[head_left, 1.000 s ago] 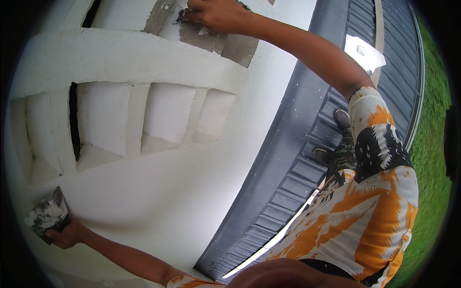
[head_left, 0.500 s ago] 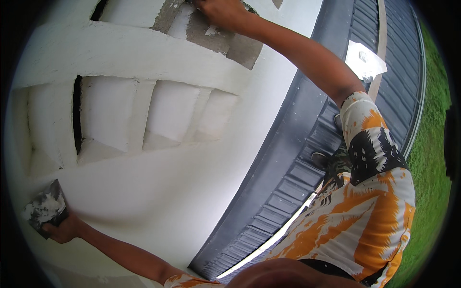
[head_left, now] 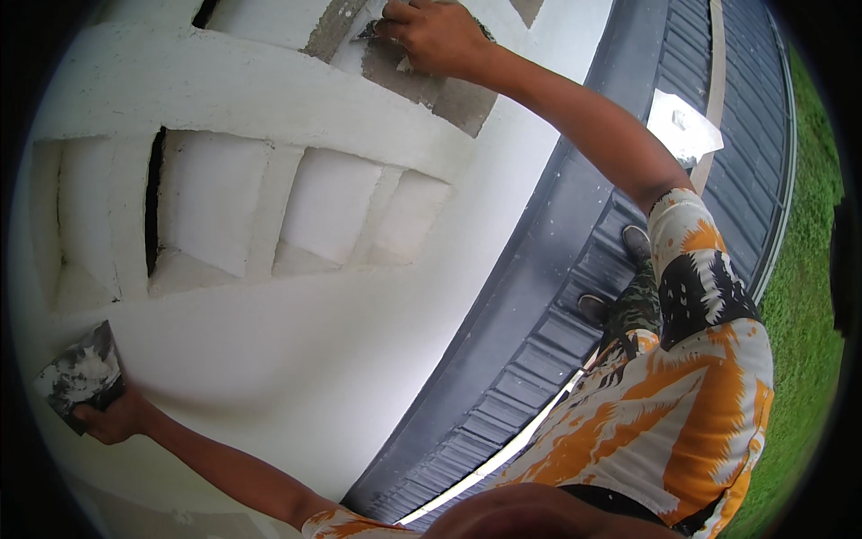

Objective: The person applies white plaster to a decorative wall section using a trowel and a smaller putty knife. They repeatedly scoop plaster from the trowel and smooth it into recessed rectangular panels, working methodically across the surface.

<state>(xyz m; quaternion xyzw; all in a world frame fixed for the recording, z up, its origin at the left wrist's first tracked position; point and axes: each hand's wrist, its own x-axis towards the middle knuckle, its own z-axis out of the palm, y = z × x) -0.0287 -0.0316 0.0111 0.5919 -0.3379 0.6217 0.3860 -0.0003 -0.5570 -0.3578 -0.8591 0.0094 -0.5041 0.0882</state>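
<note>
My left hand (head_left: pixel 112 415) is closed on the edge of a dark, flat, squarish filling knife (head_left: pixel 83 373), which carries a smeared heap of white putty. It is held at the lower left, near the white wall. Up at the top, my right hand (head_left: pixel 440 38) is closed round a scraper (head_left: pixel 366 33); only a dark edge of it shows past the fingers. That hand is at the wall, over a recess (head_left: pixel 406 76) with bare grey surface and patches of white putty. The rest of the scraper is hidden by the hand.
The white wall (head_left: pixel 332 359) has a row of recessed openings (head_left: pixel 215 202) with a dark slot. Under my feet lies a dark ribbed metal roof (head_left: pixel 530 359). On it, by a long strip (head_left: pixel 709 90), rests a white sheet (head_left: pixel 678 126) with a lump on it. Grass (head_left: pixel 804 314) lies beyond the roof edge.
My right hand has shifted slightly right and down in the picture, with the scraper's dark edge now showing. My left hand stays at the lower left with the filling knife. The view has shifted slightly.
</note>
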